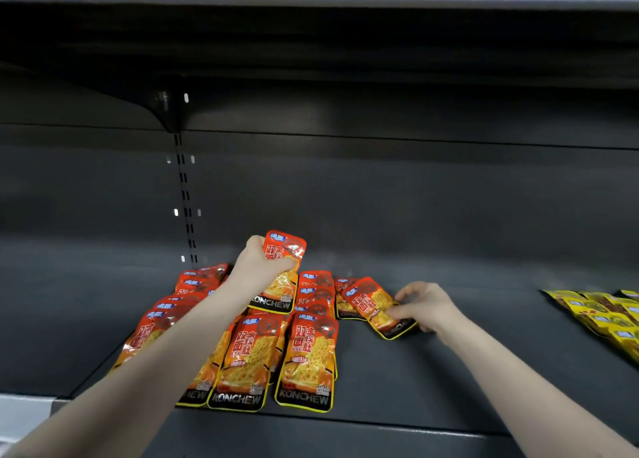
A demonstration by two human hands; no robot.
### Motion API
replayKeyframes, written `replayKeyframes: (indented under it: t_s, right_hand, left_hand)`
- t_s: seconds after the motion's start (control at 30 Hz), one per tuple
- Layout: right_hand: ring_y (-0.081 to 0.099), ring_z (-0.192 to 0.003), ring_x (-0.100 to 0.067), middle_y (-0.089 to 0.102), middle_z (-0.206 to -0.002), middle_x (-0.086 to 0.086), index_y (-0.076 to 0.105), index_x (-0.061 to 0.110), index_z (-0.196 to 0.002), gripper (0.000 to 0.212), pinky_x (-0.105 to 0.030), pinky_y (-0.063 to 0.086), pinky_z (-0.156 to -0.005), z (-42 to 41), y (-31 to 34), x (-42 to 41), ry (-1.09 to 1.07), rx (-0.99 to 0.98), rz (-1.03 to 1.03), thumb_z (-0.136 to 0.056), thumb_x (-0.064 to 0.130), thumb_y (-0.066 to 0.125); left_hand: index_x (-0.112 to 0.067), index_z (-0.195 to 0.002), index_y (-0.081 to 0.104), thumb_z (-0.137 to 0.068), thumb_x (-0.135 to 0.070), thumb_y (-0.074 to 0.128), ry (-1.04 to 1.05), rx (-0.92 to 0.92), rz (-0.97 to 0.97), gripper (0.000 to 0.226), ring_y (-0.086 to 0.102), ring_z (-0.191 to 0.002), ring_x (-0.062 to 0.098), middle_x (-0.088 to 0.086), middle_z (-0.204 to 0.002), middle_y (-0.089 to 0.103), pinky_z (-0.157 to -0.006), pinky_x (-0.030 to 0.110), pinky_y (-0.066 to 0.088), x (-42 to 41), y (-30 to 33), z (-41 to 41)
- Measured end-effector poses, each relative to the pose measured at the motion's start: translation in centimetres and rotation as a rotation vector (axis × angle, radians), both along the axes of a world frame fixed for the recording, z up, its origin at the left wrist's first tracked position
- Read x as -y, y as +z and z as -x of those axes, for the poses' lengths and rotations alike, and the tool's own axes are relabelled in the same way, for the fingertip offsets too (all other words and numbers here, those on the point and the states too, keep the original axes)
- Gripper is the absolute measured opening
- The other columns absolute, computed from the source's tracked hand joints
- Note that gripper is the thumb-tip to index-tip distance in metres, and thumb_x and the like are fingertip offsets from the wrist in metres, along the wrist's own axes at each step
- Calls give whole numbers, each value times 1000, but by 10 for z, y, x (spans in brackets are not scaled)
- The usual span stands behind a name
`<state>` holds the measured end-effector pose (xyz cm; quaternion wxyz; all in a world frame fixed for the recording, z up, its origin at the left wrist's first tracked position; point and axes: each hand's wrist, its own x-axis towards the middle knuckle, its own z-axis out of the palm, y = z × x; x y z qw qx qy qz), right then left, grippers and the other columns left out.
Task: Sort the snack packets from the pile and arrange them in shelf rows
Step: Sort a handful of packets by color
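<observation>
Orange packets lay in rows on the dark shelf while the left hand clutched one upright and the right hand pinched a skewed one, which probably next needed squaring into line.

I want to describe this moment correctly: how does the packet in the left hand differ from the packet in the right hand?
The left hand grips its packet lifted above the rows, nearly upright; the right hand pinches its packet low on the shelf, lying tilted. The left packet sits over the rows; the right packet lies at their right edge, over a darker packet. Both are the same orange kind.
</observation>
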<state>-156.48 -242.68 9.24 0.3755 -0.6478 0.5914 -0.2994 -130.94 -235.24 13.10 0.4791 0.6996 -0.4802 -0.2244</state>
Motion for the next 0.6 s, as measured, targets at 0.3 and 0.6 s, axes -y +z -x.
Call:
replayKeyframes:
  t_s: [0.3,0.6]
  right_hand:
    - [52,-42,-13,58,-64,1,66,14,-92,30,-17,41,-42,-22,3,-15,85,-344,66,-71,34,74]
    - [63,-84,-19,65,-86,0,62,16,-80,29,-26,42,-61,-45,-3,-11,62,-449,95,-76,43,68]
  left_hand:
    - [-18,-117,37,-82,-27,71,0,9,-6,51,57,-86,11,1,-106,55,-59,20,43,0,-3,0]
    - [-14,-121,41,-84,-29,68,-13,-14,-47,48,60,-99,19,4,-112,57,-80,33,50,5,-3,6]
